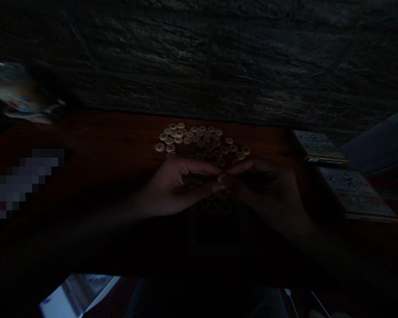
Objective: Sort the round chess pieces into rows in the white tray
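Note:
Over the dark wooden table, my left hand (181, 183) and my right hand (268, 187) meet at the fingertips. Between them is a pale round game piece (222, 178), pinched by the fingers of both. Just beyond my hands lies a loose spread of round pieces (201, 138), some with red or dark characters showing and others plain. More pieces (212, 207) sit in deep shadow below my hands, close to the faint outline of a flat rectangular thing. Shadow hides part of my right fingers.
Two flat boxes with printed lids, one farther (318, 145) and one nearer (358, 192), lie at the right. A clear container (16, 95) stands at the far left. A stone-textured wall (199, 57) rises behind the table (119, 137). A pixelated patch covers the left side.

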A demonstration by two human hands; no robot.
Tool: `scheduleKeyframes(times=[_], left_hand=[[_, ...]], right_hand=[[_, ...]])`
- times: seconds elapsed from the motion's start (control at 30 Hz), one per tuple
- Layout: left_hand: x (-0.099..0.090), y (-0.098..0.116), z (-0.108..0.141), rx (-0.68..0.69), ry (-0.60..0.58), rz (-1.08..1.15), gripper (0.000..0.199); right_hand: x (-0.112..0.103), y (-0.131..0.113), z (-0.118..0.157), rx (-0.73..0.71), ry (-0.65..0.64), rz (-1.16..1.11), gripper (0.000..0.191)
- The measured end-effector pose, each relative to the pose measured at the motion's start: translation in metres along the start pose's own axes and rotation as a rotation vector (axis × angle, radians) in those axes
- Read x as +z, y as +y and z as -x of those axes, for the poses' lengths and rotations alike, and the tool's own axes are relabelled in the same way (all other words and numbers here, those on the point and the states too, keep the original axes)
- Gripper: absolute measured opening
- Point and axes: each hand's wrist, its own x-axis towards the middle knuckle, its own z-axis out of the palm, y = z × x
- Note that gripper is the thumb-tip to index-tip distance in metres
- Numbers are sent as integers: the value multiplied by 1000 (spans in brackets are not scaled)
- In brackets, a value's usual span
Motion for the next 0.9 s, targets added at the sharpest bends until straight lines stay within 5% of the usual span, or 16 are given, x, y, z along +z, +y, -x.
scheduleKeyframes(times=[0.9], left_hand=[[-3, 3, 0, -9, 20, -116, 13]], right_hand=[[-1, -2, 13, -120, -60, 132, 29]])
